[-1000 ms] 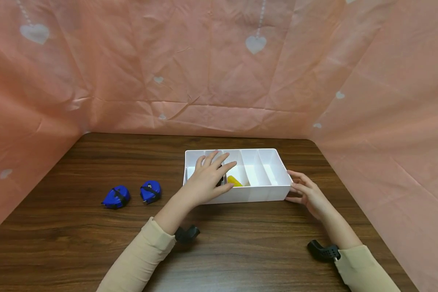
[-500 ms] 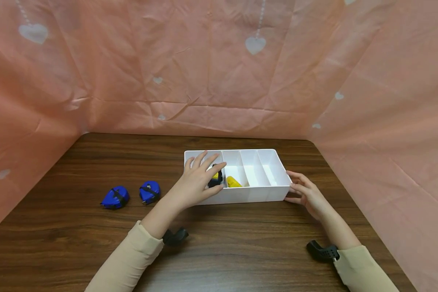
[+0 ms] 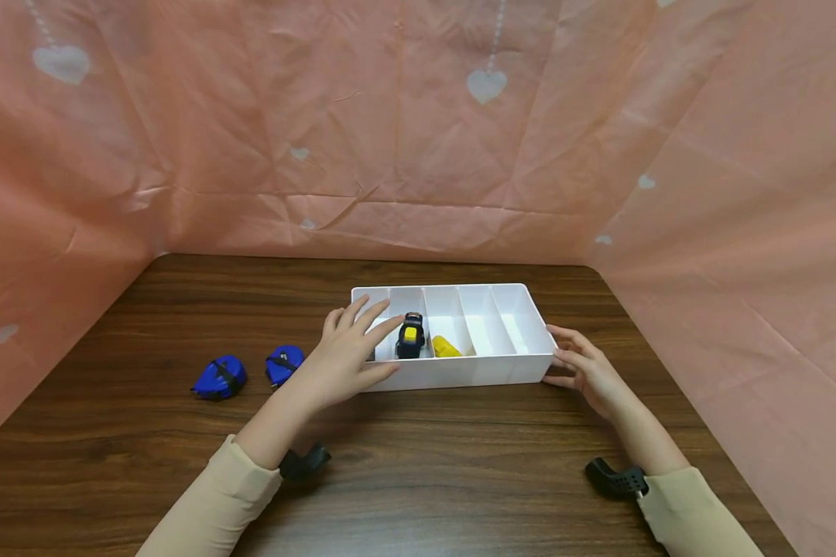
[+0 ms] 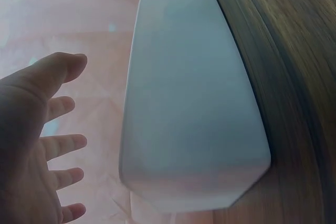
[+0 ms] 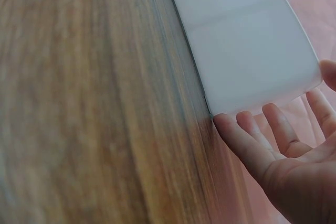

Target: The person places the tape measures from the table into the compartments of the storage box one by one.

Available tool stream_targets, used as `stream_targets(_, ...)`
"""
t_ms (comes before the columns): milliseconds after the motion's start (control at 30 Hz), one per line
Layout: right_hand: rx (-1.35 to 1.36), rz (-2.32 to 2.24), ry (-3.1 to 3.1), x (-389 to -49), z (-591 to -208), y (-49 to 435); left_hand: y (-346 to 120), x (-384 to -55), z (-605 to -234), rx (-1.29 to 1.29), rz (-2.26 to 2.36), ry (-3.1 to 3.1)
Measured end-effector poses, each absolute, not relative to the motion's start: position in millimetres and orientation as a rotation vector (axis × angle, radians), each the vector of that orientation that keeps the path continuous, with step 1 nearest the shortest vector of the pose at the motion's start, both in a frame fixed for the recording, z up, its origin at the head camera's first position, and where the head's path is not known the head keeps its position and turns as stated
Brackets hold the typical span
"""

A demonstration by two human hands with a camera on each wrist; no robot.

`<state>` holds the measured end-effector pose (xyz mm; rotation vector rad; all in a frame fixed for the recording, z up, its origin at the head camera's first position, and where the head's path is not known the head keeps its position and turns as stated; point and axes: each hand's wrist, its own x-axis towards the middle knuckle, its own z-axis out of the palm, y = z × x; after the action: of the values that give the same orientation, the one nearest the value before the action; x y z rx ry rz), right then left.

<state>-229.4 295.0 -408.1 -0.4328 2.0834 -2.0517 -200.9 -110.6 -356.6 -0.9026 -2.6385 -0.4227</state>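
Note:
A white divided box (image 3: 474,370) sits on the table. Over its left end my left hand (image 3: 348,352) hovers with fingers spread and nothing in them. In the left wrist view the left hand (image 4: 31,129) stands apart from the box's long wall (image 4: 189,87). Beside that hand, in the second compartment from the left, lies a black tape measure (image 3: 410,337) with a yellow button. One compartment further right holds a yellow object (image 3: 446,347), partly hidden by the front wall. At the box's right end my right hand (image 3: 588,371) rests its relaxed fingertips (image 5: 223,121) against the end.
Left of the box lie two blue chalk line reels with black bands, the outer reel (image 3: 220,377) whole in view and the inner reel (image 3: 283,363) partly behind the left forearm. A pink curtain (image 3: 404,116) with hearts encloses the back and sides of the wooden table (image 3: 460,464).
My left hand has moved left across the box, uncovering the tape measure. Its forearm now overlaps the nearer blue reel. The right hand and the box have stayed in place.

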Motion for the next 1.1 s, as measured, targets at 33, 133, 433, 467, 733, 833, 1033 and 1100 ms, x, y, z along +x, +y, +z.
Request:
stream_targets(33,-0.432,-2.052,2.083,-229,-408,295,-113,-200,-357,-0.895,-0.423,-2.635)
stream_targets(133,-0.430,-2.049,2.085,-229,-408,296,-121,-198,-357,-0.879,-0.425,-2.639)
stream_targets(433,-0.441,-2.056,2.080,-229,-408,296,-141,-193,-358,-0.856,-0.427,-2.638)
stream_targets(467,-0.440,-2.055,2.080,-229,-408,296,-143,-192,-358,-0.854,-0.425,-2.637)
stream_targets(733,-0.426,-2.052,2.080,-230,-410,297,-156,-190,-357,-0.836,-0.436,-2.639)
stream_targets(833,-0.412,-2.044,2.087,-230,-410,297,-161,-189,-358,-0.828,-0.453,-2.633)
stream_targets(1033,-0.421,-2.039,2.090,-230,-411,298,-174,-189,-359,-0.820,-0.460,-2.629)
stream_targets(1100,-0.433,-2.042,2.084,-230,-411,298,-178,-188,-361,-0.820,-0.463,-2.638)
